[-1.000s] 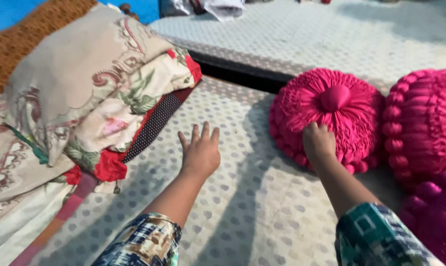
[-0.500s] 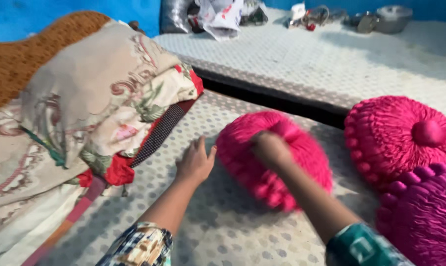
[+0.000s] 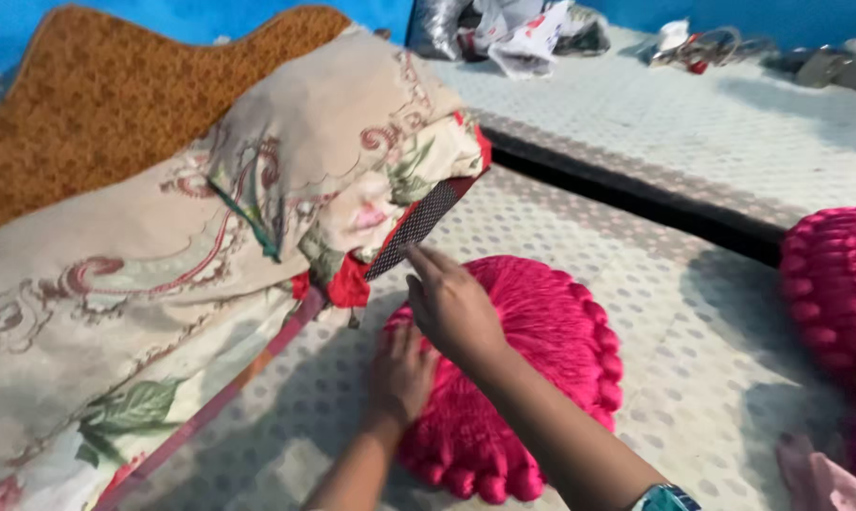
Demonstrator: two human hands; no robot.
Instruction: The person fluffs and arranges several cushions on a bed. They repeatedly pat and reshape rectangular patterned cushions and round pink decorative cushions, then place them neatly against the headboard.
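Note:
A round pink pleated cushion [image 3: 541,369] lies on the dotted mattress [image 3: 693,341], close to a heap of folded floral bedding [image 3: 210,246]. My right hand [image 3: 451,305] rests flat on the cushion's upper left side, fingers pointing toward the bedding. My left hand [image 3: 401,369] presses against the cushion's left edge, partly under my right arm. Neither hand closes around the cushion.
Another pink cushion [image 3: 835,293] sits at the right edge. A second mattress [image 3: 693,114] lies beyond a dark gap, with clothes [image 3: 532,33] and small items at its far end. A brown headboard [image 3: 97,95] and blue wall stand behind the bedding.
The pink cushion has been slid left across the mattress up to the bedding heap. My left hand moved from the bare mattress onto the cushion's edge. The view turned left.

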